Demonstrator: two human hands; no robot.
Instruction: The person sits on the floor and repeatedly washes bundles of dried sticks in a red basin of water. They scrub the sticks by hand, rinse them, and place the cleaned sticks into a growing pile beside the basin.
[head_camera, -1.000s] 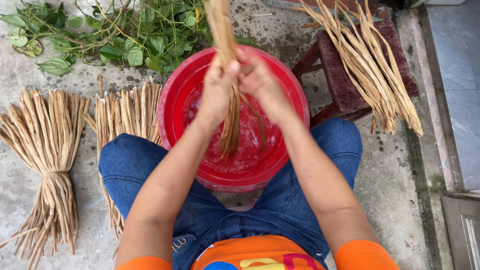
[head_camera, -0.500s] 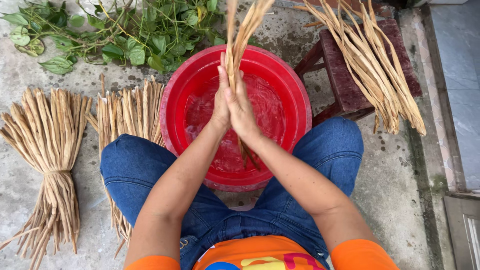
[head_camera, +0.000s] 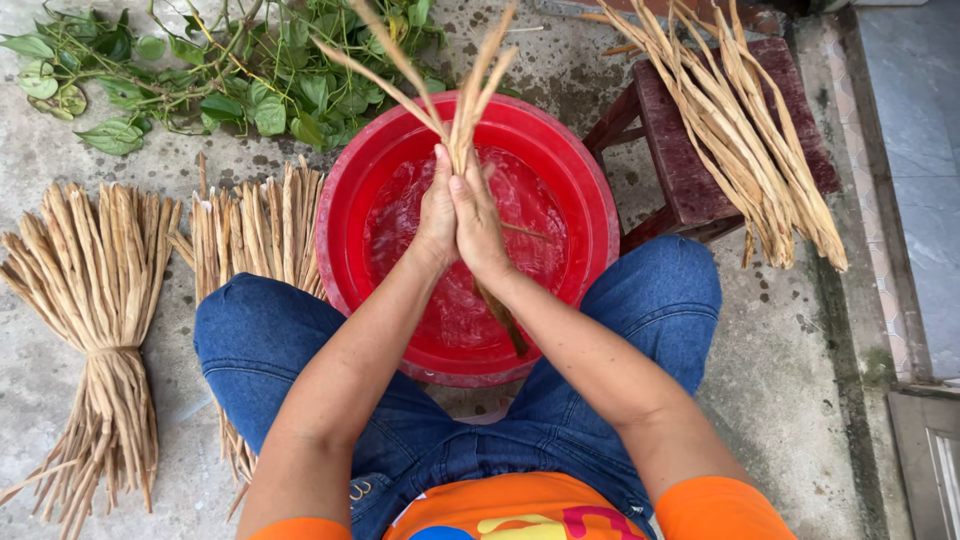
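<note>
Seen from the head camera, the left hand (head_camera: 437, 215) and right hand (head_camera: 480, 222) press palm to palm, fingers (head_camera: 470, 190) clenched flat around a small bunch of pale tan fibrous stalks (head_camera: 462, 105). Above the fingertips the stalks fan outward; below the palms their lower ends (head_camera: 500, 315) trail into the water of a round red plastic basin (head_camera: 590, 200) set between the knees. Two tied sheaves of the same dry stalks (head_camera: 95, 300) lie on the concrete floor, well left of the fingers. To their right, a loose heap of stalks (head_camera: 740, 130) rests on a dark wooden stool (head_camera: 690, 180). Leafy green cuttings (head_camera: 230, 70) lie beyond the basin. Judging by these piles, the work is partway through.
</note>
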